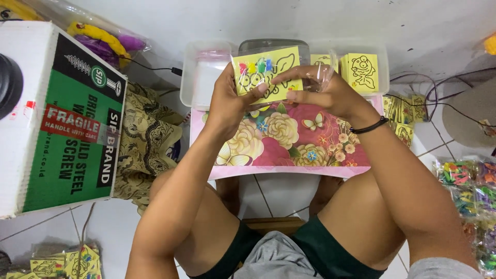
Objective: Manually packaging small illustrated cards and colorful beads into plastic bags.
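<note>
Both hands hold a small yellow picture card (267, 73) above a low table. Black line drawings and a row of small coloured bits near its top edge show on the card. My left hand (230, 98) grips its left side. My right hand (321, 90) pinches its right side together with a clear plastic sleeve (323, 72) that wraps that end. A black band sits on my right wrist. Below the card lies a pink floral tabletop (289, 150). Behind it a clear plastic tray (206, 77) holds more yellow cards (361, 72).
A green and white cardboard box (62, 119) stands at the left, with patterned cloth (147, 139) beside it. Packed yellow cards lie on the floor at the right (403, 116) and bottom left (67, 261). Colourful packets (467, 188) sit at the right edge. Cables (444, 98) cross the tiles.
</note>
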